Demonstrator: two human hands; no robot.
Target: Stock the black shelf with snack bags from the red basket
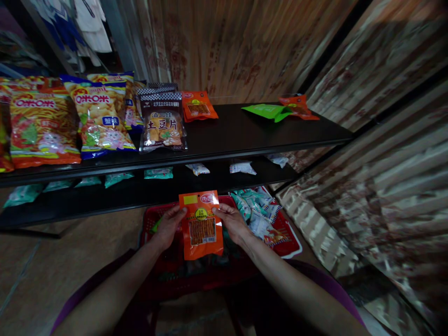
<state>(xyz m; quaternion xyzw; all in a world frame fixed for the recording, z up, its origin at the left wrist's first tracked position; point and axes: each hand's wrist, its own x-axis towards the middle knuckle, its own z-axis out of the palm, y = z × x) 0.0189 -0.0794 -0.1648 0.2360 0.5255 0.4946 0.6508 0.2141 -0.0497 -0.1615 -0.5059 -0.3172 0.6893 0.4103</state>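
An orange snack packet (202, 228) with a clear window showing brown strips is held upright between my two hands. My left hand (169, 226) pinches its left edge, and my right hand (234, 224) grips its right edge near the top. Directly beneath is a red plastic basket (149, 233), with teal and white snack packets (261, 214) piled in its right part. Some of the basket's contents are hidden behind the packet and my arms. A similar orange packet (199, 106) leans on the upper shelf.
The black upper shelf (231, 133) holds yellow snack bags (101, 119), dark potato-chip bags (163, 122), a green packet (268, 111) and another orange packet (299, 107). Small teal packets (119, 178) and white packets (242, 167) lie on the lower shelf. A corrugated curtained wall (392, 154) rises at right.
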